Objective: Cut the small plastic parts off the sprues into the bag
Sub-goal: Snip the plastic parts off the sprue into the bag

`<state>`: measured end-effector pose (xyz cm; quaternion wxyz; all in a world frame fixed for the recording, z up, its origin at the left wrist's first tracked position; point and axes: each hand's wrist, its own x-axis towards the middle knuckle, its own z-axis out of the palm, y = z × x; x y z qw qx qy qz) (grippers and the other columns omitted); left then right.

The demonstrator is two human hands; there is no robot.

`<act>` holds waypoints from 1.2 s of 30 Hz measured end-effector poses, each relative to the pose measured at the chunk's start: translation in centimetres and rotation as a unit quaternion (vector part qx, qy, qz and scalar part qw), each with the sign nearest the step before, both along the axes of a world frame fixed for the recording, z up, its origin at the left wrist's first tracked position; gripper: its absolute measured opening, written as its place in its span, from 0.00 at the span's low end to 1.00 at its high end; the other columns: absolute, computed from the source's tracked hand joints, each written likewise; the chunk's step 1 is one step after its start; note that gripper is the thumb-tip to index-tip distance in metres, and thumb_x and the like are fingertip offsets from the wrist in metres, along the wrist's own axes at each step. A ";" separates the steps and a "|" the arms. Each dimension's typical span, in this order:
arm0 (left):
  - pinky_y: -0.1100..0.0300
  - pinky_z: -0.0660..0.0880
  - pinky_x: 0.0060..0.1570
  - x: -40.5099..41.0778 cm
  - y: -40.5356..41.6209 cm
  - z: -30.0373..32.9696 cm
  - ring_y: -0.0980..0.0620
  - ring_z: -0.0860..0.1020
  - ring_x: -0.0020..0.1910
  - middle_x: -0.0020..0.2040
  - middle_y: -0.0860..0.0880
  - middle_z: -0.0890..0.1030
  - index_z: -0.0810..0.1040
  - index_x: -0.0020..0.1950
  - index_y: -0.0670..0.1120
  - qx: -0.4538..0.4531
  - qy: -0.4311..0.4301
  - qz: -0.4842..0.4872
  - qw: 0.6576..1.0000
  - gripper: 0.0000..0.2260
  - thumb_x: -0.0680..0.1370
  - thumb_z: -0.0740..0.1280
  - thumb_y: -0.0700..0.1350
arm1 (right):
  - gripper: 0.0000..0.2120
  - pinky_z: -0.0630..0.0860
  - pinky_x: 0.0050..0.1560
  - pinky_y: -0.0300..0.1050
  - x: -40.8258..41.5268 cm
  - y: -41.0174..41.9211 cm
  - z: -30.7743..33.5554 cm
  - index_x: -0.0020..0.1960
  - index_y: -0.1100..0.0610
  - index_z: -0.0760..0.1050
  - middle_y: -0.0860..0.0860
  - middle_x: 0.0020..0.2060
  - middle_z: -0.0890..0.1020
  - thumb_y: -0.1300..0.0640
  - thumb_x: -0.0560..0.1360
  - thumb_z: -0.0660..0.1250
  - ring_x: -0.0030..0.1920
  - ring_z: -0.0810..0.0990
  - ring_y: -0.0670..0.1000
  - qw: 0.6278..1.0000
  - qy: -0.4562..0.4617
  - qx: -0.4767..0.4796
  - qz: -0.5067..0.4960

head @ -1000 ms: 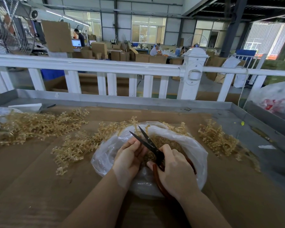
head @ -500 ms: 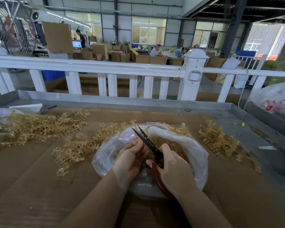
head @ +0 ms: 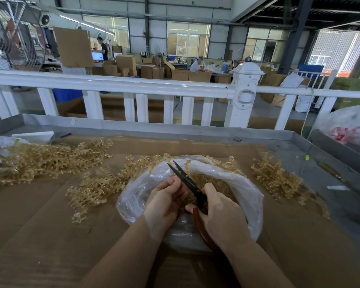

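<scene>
Over the bag (head: 245,190), scissors (head: 187,181) are gripped by the right hand (head: 222,213), and something hidden is pinched by the left hand (head: 164,202); many cut parts (head: 218,183) are gathered inside, while heaps of sprues (head: 50,159) beside the bag are left uncut

My clear plastic bag (head: 245,190) sits open in front of me on the cardboard, its mouth rolled back, with a heap of tan cut parts (head: 214,183) inside. My scissors (head: 187,181), black blades and reddish handles, point toward 11 o'clock over the bag, blades slightly apart. Golden sprues lie in three piles: far at 10 o'clock (head: 50,159), nearer at 9 o'clock (head: 100,183), and at 2 o'clock (head: 276,179).
</scene>
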<state>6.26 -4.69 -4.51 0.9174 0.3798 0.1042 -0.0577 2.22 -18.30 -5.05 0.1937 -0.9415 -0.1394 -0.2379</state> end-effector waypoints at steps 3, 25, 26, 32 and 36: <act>0.63 0.79 0.35 -0.2 -0.1 0.1 0.54 0.82 0.33 0.38 0.45 0.83 0.77 0.38 0.42 0.012 -0.010 0.002 1.000 0.11 0.78 0.61 0.33 | 0.21 0.74 0.38 0.38 -0.1 -0.1 0.0 0.55 0.50 0.69 0.45 0.41 0.79 0.35 0.74 0.61 0.40 0.78 0.45 1.000 -0.013 -0.004 -0.006; 0.56 0.77 0.48 -0.8 0.3 0.2 0.47 0.80 0.44 0.41 0.44 0.80 0.78 0.55 0.38 -0.035 -0.037 0.015 0.999 0.17 0.75 0.54 0.27 | 0.23 0.75 0.43 0.37 -0.4 -0.4 -0.3 0.61 0.48 0.67 0.44 0.45 0.79 0.35 0.74 0.60 0.45 0.78 0.44 1.000 0.014 -0.021 -0.002; 0.57 0.76 0.48 -0.8 0.4 0.2 0.48 0.80 0.43 0.42 0.44 0.81 0.79 0.54 0.39 -0.046 -0.028 0.019 0.998 0.17 0.75 0.54 0.28 | 0.23 0.76 0.43 0.38 -0.4 -0.4 -0.3 0.62 0.49 0.68 0.45 0.44 0.79 0.36 0.74 0.61 0.44 0.78 0.45 1.000 0.008 -0.023 -0.005; 0.63 0.80 0.36 -0.8 0.4 0.4 0.53 0.84 0.38 0.41 0.45 0.85 0.80 0.49 0.39 -0.096 -0.017 0.025 0.995 0.09 0.78 0.60 0.34 | 0.24 0.76 0.43 0.40 -0.3 -0.3 -0.2 0.63 0.50 0.70 0.46 0.45 0.79 0.36 0.73 0.63 0.45 0.79 0.47 1.000 -0.004 -0.015 -0.004; 0.62 0.81 0.40 -0.6 0.6 0.0 0.51 0.84 0.44 0.48 0.43 0.84 0.78 0.56 0.38 -0.092 -0.034 0.023 0.995 0.14 0.77 0.57 0.28 | 0.23 0.77 0.44 0.38 -0.2 -0.4 -0.4 0.60 0.50 0.70 0.45 0.46 0.80 0.36 0.73 0.63 0.46 0.79 0.45 1.000 -0.001 0.006 0.003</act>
